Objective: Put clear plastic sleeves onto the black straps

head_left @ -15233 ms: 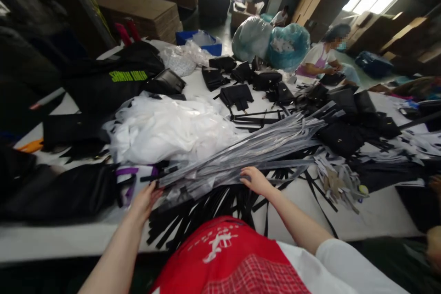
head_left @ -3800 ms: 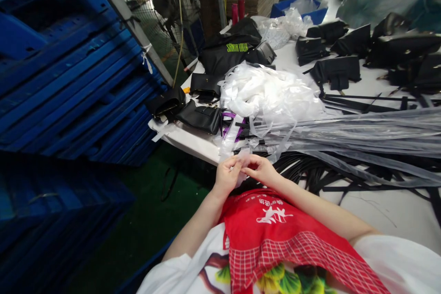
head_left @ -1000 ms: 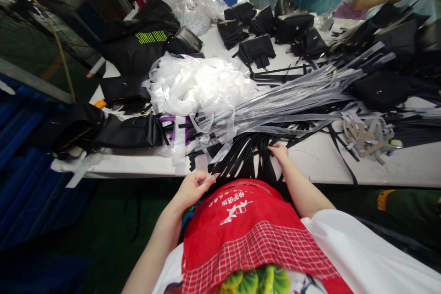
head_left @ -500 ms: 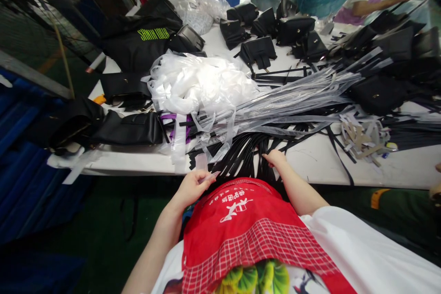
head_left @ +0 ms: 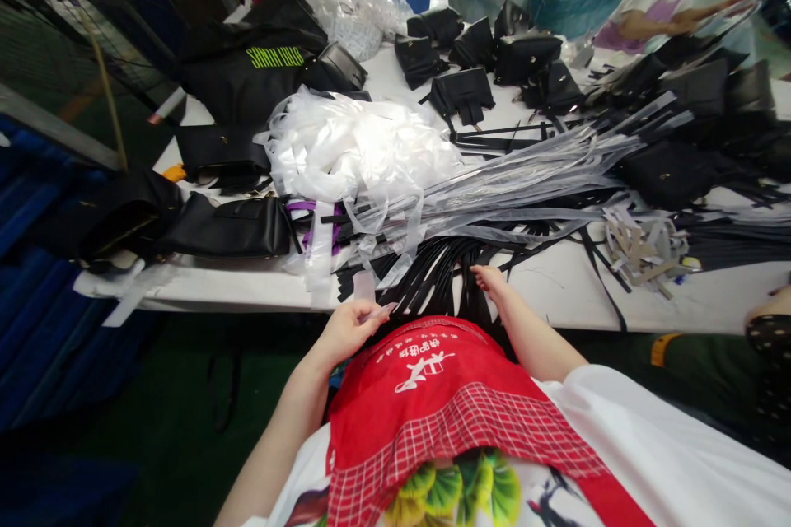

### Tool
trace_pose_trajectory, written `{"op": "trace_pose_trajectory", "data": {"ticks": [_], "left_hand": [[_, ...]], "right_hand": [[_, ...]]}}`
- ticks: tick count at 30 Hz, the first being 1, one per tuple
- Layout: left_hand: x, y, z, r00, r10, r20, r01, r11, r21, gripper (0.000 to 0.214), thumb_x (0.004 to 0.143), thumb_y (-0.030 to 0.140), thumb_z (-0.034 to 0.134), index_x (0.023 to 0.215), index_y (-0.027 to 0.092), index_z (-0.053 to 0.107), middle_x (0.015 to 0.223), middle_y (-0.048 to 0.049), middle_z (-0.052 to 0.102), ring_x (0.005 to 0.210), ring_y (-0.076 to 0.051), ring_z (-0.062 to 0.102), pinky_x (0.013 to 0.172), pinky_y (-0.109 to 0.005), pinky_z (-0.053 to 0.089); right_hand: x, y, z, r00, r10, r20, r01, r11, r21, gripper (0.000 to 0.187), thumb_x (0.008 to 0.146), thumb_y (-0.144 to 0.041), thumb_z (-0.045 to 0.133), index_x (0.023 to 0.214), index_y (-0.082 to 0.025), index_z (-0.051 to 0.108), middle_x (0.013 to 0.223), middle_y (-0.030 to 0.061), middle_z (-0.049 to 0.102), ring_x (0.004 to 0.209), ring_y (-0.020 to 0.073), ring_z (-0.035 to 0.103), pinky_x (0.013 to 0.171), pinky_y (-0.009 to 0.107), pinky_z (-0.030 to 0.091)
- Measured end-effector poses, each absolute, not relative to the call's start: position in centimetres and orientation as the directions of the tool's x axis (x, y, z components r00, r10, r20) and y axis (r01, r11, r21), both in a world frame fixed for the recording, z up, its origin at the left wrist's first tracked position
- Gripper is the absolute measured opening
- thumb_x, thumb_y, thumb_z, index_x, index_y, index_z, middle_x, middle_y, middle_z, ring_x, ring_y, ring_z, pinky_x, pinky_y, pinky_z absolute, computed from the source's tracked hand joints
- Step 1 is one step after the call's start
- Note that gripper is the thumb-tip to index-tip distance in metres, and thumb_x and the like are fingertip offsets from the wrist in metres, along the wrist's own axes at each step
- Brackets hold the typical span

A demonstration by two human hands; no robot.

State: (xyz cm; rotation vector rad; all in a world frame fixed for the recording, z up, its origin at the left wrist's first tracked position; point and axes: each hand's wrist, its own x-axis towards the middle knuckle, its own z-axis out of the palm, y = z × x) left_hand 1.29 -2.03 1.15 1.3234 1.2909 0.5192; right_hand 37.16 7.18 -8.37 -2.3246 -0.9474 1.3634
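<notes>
- Broadly, we have the white table (head_left: 549,288) running across the middle of the frame, its near edge just in front of us.
- Below it, at bottom centre, we see our red apron (head_left: 426,375) with white lettering and a checked band.
- Left of centre we find a heap of white film (head_left: 364,148), loose and ribbon-like, with ends trailing towards the near edge.
- From that heap towards the right of the frame, we see a bundle of clear strips (head_left: 525,181) lying at a slant.
- At upper left we notice a black bag (head_left: 241,86) with green lettering.
- At centre, below the bundle, we have the black straps (head_left: 426,272) fanned out towards the apron.
- Right of centre we see a pile of grey and tan scraps (head_left: 646,251).
- Just left of centre, our left hand (head_left: 344,333) keeps a closed pinch of thumb and fingers.
- Beside the straps, our right hand (head_left: 494,286) has curled fingers; we cannot tell whether its grip has hold of one.
- Smallest, a translucent piece (head_left: 380,312) sits between our left fingertips, near the table's edge.
</notes>
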Motion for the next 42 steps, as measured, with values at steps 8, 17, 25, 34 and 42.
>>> {"op": "trace_pose_trajectory", "data": {"ticks": [8, 17, 25, 34, 42], "left_hand": [[1.3, -0.8, 2.9, 0.282, 0.903, -0.324, 0.348, 0.219, 0.912, 0.045, 0.084, 0.055, 0.06, 0.073, 0.013, 0.072, 0.068, -0.0053, 0.068, 0.062, -0.016, 0.059, 0.058, -0.025, 0.044], [0.4, 0.7, 8.6, 0.381, 0.923, -0.058, 0.077, 0.031, 0.997, 0.039, 0.08, 0.056, 0.066, 0.08, 0.019, 0.079, 0.095, -0.0101, 0.076, 0.124, -0.032, 0.055, 0.11, -0.046, 0.038], [0.2, -0.4, 10.2, 0.564, 0.825, -0.025, -0.067, 0.076, 0.995, 0.04, 0.081, 0.052, 0.068, 0.088, 0.015, 0.08, 0.092, -0.0129, 0.076, 0.092, -0.028, 0.07, 0.087, -0.036, 0.054], [-0.7, -1.4, 11.4, 0.36, 0.933, 0.029, 0.21, -0.111, 0.971, 0.038, 0.089, 0.046, 0.059, 0.077, 0.016, 0.078, 0.073, -0.0084, 0.075, 0.071, -0.021, 0.069, 0.073, -0.03, 0.054], [-4.0, -3.7, 10.6, 0.064, 0.998, 0.015, 0.384, -0.038, 0.923, 0.029, 0.086, 0.041, 0.065, 0.065, 0.023, 0.075, 0.077, -0.0008, 0.076, 0.087, -0.021, 0.069, 0.113, -0.041, 0.03]], "right_hand": [[33.9, 13.3, 1.5, 0.0, 0.866, -0.5, -0.157, -0.494, -0.855, 0.032, 0.095, -0.048, 0.046, 0.08, -0.022, 0.055, 0.052, -0.0046, 0.045, 0.056, 0.012, 0.055, 0.067, 0.026, 0.053], [21.0, 11.4, 11.2, -0.55, 0.821, -0.151, -0.498, -0.468, -0.731, 0.027, 0.095, -0.045, 0.054, 0.078, -0.023, 0.057, 0.044, -0.0095, 0.018, 0.039, 0.0101, 0.018, 0.048, 0.024, 0.034], [18.4, 10.5, 16.1, -0.622, 0.782, -0.045, -0.489, -0.432, -0.758, 0.024, 0.094, -0.043, 0.053, 0.08, -0.025, 0.06, 0.044, -0.0093, 0.015, 0.039, 0.0105, 0.016, 0.048, 0.026, 0.03], [16.0, 8.6, 13.2, -0.611, 0.791, -0.034, 0.131, 0.059, -0.99, 0.026, 0.081, -0.047, 0.071, 0.08, -0.021, 0.071, 0.076, 0.0024, 0.068, 0.067, 0.016, 0.061, 0.059, 0.027, 0.048], [20.1, 11.0, 9.5, -0.502, 0.816, -0.285, 0.292, -0.151, -0.945, 0.034, 0.076, -0.056, 0.072, 0.079, -0.023, 0.072, 0.059, 0.0041, 0.069, 0.048, 0.019, 0.063, 0.042, 0.029, 0.047]]}}
